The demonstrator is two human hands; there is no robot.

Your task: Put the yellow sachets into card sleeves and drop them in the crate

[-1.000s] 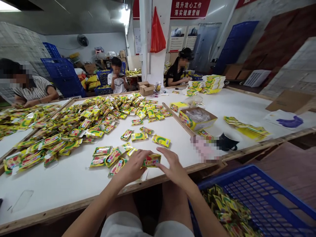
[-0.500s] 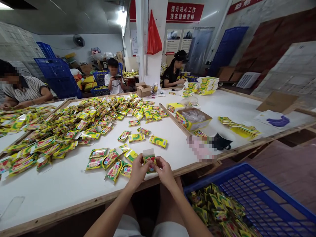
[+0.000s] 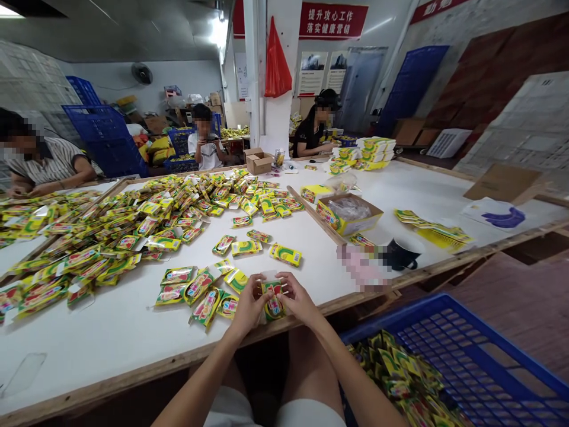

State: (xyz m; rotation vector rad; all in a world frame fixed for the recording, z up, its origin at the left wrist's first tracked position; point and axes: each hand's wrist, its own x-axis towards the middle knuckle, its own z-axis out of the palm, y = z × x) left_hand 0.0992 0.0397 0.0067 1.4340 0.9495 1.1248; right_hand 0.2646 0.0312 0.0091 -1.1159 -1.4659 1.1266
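Between my two hands, at the table's near edge, is a small green and yellow printed box point(image 3: 273, 301) with a pale flap at its far end. My left hand point(image 3: 249, 302) grips its left side, thumb on the printed face and fingers curled round the top corner. On the other side my right hand point(image 3: 297, 299) holds it in the same way. Several similar small boxes point(image 3: 207, 307) lie just left of my left hand. A few more, among them a yellow box point(image 3: 285, 254), rest beyond my hands on the white table point(image 3: 111, 338).
A large heap of small boxes point(image 3: 133, 228) covers the table's left. Right of a wooden divider point(image 3: 313, 212) stand an open carton point(image 3: 351, 214), flat yellow cards point(image 3: 431, 231) and a black cup point(image 3: 400, 256). A blue crate point(image 3: 484, 356) sits low at right. Other people sit across the table.
My fingers have moved up round the far end of the box and spread along its sides. More of its printed face shows now, and the pale flap is more covered.
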